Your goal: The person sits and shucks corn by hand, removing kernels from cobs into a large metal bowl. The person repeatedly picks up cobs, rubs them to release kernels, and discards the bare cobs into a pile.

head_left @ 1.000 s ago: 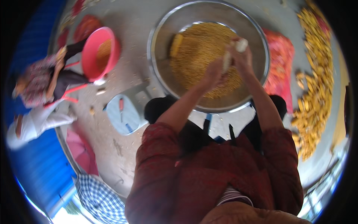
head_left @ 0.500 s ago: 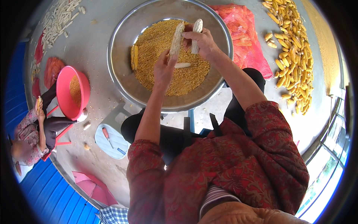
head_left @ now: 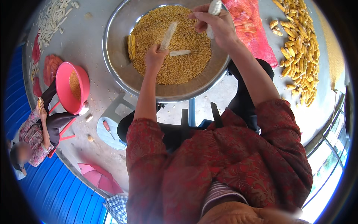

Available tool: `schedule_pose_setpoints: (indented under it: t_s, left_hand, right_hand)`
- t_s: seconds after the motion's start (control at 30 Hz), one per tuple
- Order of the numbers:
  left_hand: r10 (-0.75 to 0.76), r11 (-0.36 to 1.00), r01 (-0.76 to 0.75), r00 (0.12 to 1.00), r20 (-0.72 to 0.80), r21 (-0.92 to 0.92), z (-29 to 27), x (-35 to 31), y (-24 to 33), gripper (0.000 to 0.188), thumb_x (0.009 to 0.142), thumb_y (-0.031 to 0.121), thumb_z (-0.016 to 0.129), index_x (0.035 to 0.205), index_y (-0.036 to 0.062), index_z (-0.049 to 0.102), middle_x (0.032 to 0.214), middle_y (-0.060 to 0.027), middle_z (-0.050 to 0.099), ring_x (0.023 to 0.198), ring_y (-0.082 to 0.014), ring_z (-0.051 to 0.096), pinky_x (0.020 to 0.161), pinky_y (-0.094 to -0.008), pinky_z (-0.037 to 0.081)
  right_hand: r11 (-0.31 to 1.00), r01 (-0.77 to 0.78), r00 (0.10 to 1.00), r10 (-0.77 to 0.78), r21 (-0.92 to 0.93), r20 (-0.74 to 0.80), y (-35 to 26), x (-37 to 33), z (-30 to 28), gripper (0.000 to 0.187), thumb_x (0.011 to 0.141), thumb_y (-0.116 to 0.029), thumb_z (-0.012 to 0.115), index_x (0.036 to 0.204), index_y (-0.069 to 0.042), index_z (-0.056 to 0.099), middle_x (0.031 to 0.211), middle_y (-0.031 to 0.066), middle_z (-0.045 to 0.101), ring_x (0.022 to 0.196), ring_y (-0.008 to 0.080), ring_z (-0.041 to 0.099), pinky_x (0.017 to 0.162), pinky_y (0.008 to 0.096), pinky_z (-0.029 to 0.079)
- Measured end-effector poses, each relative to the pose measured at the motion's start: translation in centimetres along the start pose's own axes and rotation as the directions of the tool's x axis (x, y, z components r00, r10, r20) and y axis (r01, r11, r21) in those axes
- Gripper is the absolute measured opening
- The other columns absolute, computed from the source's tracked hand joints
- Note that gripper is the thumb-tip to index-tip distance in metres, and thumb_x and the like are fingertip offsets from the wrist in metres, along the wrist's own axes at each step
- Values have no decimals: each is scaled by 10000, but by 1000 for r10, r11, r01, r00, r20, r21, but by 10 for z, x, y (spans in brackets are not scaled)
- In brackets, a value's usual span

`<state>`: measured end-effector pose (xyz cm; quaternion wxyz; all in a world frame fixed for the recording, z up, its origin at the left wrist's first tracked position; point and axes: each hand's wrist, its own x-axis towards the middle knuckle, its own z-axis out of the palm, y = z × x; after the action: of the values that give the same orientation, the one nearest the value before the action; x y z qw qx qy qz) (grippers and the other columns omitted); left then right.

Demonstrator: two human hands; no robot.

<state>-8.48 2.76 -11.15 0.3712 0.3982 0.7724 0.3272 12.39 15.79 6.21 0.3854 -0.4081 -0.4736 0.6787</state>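
Note:
A large steel basin (head_left: 115,74) full of loose yellow corn kernels (head_left: 186,71) stands in front of me. Closed around the lower end of a pale stripped corncob (head_left: 169,35) is my left hand (head_left: 154,58), over the kernels. My right hand (head_left: 220,28), at the basin's far right rim, grips a second whitish cob (head_left: 214,8) between thumb and palm; its fingers point left. A third bare cob (head_left: 180,53) lies on the kernels beside my left hand. Against the basin's left wall rests a yellow ear of corn (head_left: 131,47).
Right of the basin lies a red mesh sack (head_left: 250,37) of corn, then a long heap of yellow ears (head_left: 300,52). Stripped cobs (head_left: 52,24) are piled far left. A seated person (head_left: 35,136) holds an ear near a pink tub (head_left: 61,89). A screwdriver (head_left: 107,127) lies on a padded stool (head_left: 112,138).
My hands have moved apart, each still with its cob. The right hand went right toward the rim; the left went slightly left. The whole view has shifted a little.

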Motion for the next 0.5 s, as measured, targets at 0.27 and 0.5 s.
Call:
schedule_pose_setpoints:
  t_s: [0.27,0.5]
  left_hand:
    - [-167,761,-206,854,493,615,82,26,-68,410,710,211,729,1114,170,673,1422,-62,392,1320,-257,343,1069,-415,340]
    - [-214,576,-387,779,589,720,116,44,-71,325,767,152,671,1088,197,695,1380,-80,409,1334,-289,295,1090,-488,256]
  right_hand:
    - [974,14,999,-4,-226,47,-25,-10,-18,223,845,-112,620,1013,34,614,889,151,685,631,118,610,581,252,501]
    - [984,-80,995,88,-158,48,-27,2,-24,213,858,-78,610,1029,47,594,907,156,680,657,94,598,615,230,501]
